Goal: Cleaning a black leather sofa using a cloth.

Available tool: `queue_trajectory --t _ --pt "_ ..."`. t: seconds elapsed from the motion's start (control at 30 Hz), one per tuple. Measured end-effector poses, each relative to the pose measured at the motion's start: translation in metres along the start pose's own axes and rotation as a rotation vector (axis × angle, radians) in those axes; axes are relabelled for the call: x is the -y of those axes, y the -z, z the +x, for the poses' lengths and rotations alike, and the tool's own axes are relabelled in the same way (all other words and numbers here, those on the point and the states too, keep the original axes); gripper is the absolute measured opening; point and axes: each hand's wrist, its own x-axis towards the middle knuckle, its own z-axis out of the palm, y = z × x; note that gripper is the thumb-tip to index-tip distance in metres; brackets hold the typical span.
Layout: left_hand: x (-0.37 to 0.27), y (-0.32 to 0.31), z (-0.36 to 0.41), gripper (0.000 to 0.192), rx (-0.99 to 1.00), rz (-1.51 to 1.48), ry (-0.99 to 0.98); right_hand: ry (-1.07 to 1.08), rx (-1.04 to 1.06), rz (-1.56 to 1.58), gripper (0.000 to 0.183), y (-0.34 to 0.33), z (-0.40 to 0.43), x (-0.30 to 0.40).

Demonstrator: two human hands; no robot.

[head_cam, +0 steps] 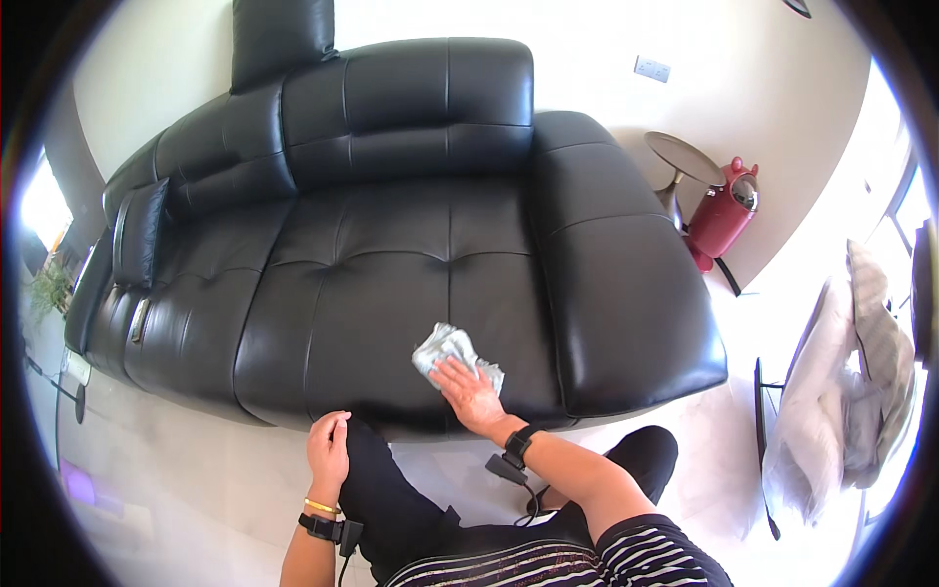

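Note:
A black leather sofa (389,301) spreads across the view before me. My right hand (466,392) presses flat on a crumpled whitish cloth (446,351), which lies on the seat cushion near its front edge, left of the wide right armrest (623,293). The fingers are spread over the cloth, and its underside is hidden. My left hand (328,447) rests by my left knee, just in front of the sofa, with its fingers bent and touching nothing that I can make out but the trouser leg. Both wrists wear black straps with small cabled boxes.
A black cushion (139,235) leans at the sofa's left end. Right of the armrest stand a round side table (682,158) and a red animal-shaped bin (722,216). A rack with draped fabric (807,411) stands at the far right. Pale floor tiles (183,469) lie below the sofa.

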Motion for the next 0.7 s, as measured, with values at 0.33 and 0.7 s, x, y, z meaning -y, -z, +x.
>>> queue_trajectory --t 0.33,0.7 --pt "-0.024 -0.051 -0.015 0.019 0.003 0.101 -0.068 -0.869 0.123 1.191 0.033 0.087 -0.100 -0.031" --pt "-0.106 -0.062 -0.002 0.036 0.460 0.503 -0.434 -0.395 -0.160 0.015 0.037 0.336 -0.168 -0.116"
